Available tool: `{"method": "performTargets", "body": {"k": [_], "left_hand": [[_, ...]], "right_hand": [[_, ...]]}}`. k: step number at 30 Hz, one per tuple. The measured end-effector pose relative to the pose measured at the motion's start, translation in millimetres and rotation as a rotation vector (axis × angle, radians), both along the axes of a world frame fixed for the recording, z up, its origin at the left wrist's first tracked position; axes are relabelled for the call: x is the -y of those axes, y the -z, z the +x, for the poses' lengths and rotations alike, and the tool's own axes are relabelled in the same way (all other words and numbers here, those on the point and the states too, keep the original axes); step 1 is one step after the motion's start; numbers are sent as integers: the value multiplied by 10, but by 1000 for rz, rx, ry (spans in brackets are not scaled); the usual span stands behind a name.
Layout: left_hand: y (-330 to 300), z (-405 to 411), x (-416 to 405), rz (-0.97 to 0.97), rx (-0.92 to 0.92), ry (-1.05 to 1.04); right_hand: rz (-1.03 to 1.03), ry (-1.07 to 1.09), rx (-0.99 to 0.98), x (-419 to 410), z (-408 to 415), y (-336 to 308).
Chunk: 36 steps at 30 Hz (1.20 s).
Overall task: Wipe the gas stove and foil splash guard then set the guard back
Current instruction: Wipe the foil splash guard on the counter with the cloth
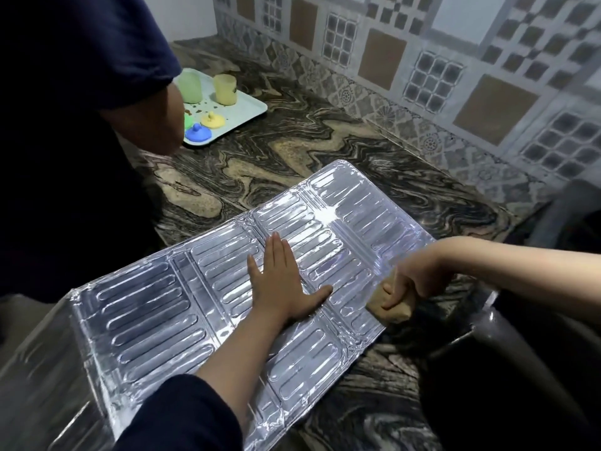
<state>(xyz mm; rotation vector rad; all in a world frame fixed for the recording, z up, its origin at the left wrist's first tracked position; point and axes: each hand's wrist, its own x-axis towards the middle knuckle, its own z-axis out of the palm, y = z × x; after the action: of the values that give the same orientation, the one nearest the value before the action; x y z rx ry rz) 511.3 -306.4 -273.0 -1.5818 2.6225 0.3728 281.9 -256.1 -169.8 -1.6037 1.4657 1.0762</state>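
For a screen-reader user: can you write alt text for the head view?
A person's left hand presses flat on a silver embossed foil splash guard lying on a dark swirled stone counter, while the right hand grips a tan cloth at its right edge. Behind, another person in a dark shirt stands beside a pale tray of plastic cups and lids.

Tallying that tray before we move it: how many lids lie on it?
3: yellow lid, blue lid in front, green lid half hidden by another person's arm; more may be hidden.

No words, brands or numbers can be read anywhere. A dark mark sits on the yellow cup (225, 89) on the tray (247, 117) by the desk's far left corner, too blurred to make out.
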Motion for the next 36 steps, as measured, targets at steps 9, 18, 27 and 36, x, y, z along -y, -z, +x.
{"method": "performTargets", "body": {"k": [9, 18, 27, 36], "left_hand": [[3, -2, 4, 2, 9, 12], [13, -8, -16, -17, 11, 20], [-82, 11, -228, -40, -9, 52], [-4, 18, -3, -20, -14, -15]], "right_hand": [[132, 137, -56, 79, 122, -208], [-597, 207, 266, 887, 387, -715], [-782, -278, 212, 930, 727, 583], [-792, -270, 124, 1422, 323, 448]]}}
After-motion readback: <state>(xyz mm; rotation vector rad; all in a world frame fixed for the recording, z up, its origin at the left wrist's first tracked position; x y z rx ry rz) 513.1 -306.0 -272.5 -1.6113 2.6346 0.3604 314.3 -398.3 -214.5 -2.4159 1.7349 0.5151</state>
